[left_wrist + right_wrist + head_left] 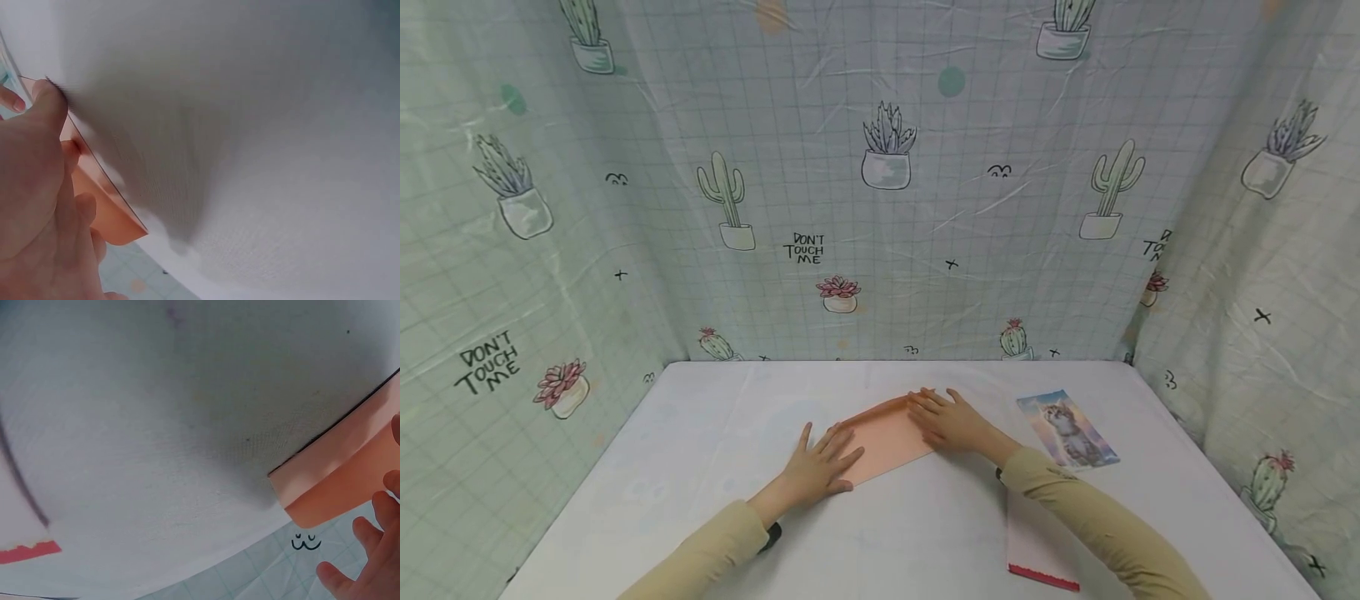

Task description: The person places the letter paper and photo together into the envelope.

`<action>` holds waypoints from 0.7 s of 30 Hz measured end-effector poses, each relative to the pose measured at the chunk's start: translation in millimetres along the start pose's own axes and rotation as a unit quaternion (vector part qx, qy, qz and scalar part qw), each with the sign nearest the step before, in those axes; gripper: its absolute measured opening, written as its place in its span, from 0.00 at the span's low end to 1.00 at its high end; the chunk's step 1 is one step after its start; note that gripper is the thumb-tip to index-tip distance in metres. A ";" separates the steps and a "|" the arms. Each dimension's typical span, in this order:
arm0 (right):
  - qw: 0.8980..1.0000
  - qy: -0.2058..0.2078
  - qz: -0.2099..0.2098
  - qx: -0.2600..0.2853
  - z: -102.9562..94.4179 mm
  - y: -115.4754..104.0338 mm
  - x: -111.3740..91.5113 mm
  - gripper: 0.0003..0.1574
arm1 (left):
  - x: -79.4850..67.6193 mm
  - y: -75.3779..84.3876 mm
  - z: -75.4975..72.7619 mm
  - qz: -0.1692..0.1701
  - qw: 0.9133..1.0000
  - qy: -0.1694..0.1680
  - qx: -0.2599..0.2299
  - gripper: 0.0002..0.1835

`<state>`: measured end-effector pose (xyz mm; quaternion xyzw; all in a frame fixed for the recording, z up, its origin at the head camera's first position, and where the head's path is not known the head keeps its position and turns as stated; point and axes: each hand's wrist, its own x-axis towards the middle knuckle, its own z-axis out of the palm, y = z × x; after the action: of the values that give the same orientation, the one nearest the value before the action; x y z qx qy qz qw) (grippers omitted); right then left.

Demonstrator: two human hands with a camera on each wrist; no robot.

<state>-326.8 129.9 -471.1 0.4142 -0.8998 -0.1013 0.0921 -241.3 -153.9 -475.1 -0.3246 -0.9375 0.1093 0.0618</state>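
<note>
A peach-orange sheet of paper (883, 440) lies on the white table, its far long edge folded over in a darker strip. My left hand (812, 471) rests on its left end with the fingers spread. Over the right end lies my right hand (955, 421), fingers stretched across the folded edge. The left wrist view has the left thumb at the near edge of the paper (109, 209), with fingers over the darker flap. In the right wrist view the flap stands slightly raised from the sheet (350, 472), beside the right fingers (369, 531).
A kitten picture card (1067, 429) lies on the table to the right of my right hand. Nearer, a pale pad with a red edge (1037, 542) is partly covered by my right forearm. Cactus-print curtains (887, 233) surround the white table (700, 467).
</note>
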 end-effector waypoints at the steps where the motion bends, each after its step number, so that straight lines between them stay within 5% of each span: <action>1: 1.000 -0.001 0.002 0.004 -0.2 -0.2 0.8 0.34 | -0.1 0.1 -0.6 0.000 1.000 -0.001 0.001 0.29; 21: 0.995 -0.026 0.054 0.078 1.1 4.8 16.0 0.32 | 6.1 -6.5 7.6 -0.020 0.999 -0.016 -0.028 0.32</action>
<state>-340.8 120.8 -469.6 0.3682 -0.9281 -0.0366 0.0411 -251.4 -156.4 -480.6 -0.3060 -0.9473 0.0865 0.0400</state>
